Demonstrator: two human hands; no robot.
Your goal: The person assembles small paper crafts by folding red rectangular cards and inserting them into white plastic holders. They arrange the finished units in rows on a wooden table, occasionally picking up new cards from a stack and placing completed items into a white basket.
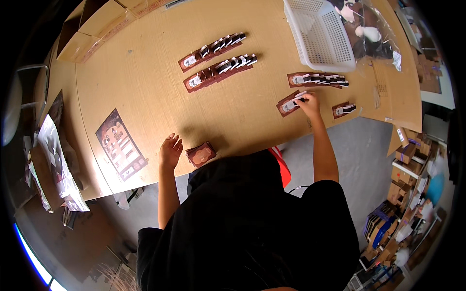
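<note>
My right hand point(309, 103) is at the right of the table, its fingers pinched on a small black-and-white piece at the end of a brown card point(287, 106). The fingers partly hide that piece. My left hand point(171, 151) hovers by the front edge with its fingers loosely apart and holds nothing. Just right of it lies a stack of brown cards point(201, 154). Beyond my right hand is a row of overlapping brown cards with black-and-white pieces point(323, 79); a shorter card set point(344, 110) lies to its right. Two similar slanting rows, an upper one point(213, 50) and a lower one point(221, 72), lie farther off.
A white perforated basket point(323, 39) stands at the far right, beside a clear bag of plush toys point(369, 29). A printed sheet point(121, 144) lies at left, with plastic packaging point(58, 162) past it. An open cardboard box point(97, 29) is at far left; stacked boxes point(403, 179) stand right.
</note>
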